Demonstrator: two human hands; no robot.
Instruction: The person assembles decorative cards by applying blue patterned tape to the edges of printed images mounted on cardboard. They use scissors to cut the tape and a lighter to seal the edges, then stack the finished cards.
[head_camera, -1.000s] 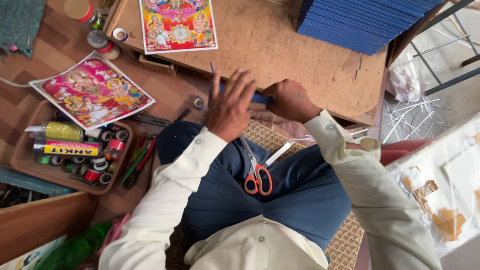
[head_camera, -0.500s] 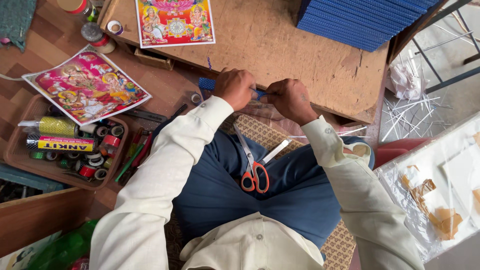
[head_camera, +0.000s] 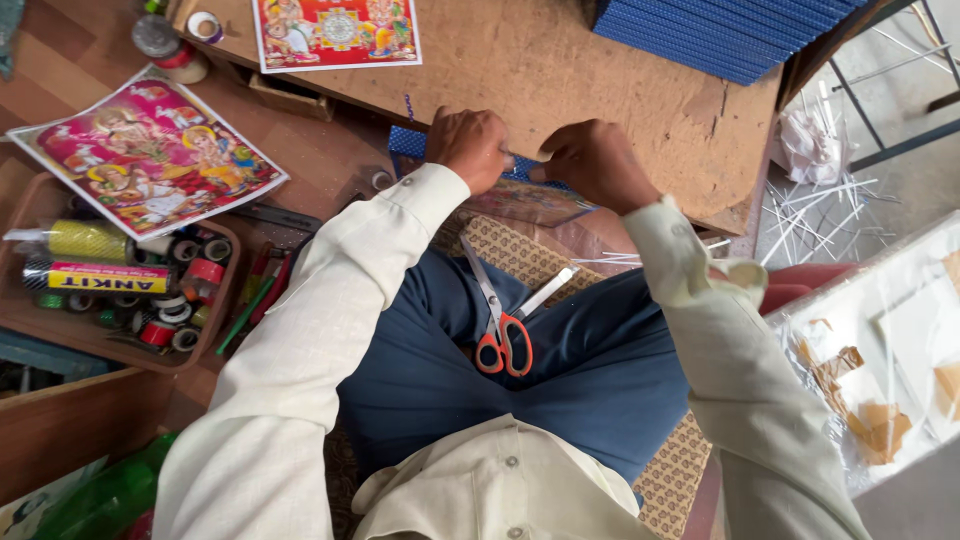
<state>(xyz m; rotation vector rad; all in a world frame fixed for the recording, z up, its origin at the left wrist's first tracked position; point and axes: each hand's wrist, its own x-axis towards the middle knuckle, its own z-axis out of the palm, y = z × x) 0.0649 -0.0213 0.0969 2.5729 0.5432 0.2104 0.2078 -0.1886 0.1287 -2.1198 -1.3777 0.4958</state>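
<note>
Left hand: the left hand (head_camera: 470, 148) is curled, fingers pinching the left part of a blue-edged picture sheet (head_camera: 520, 200) at the near edge of the wooden board (head_camera: 600, 80).
Right hand: the right hand (head_camera: 592, 162) is clenched on the same sheet just to the right; the two hands are nearly touching.
Sheet position: it lies partly under both hands and hangs off the board's near edge over the lap, long axis running left to right; the hands are equally close to it.
On the lap: orange-handled scissors (head_camera: 502, 320) lie nearer than the hands, blades pointing far, untouched.
Left side: a large colourful print (head_camera: 150, 150) and a tray of tape rolls (head_camera: 120, 290), well apart.
Far side: a smaller print (head_camera: 335, 30) and a stack of blue sheets (head_camera: 720, 30) on the board.
In the way: nothing lies between the hands and the sheet.
</note>
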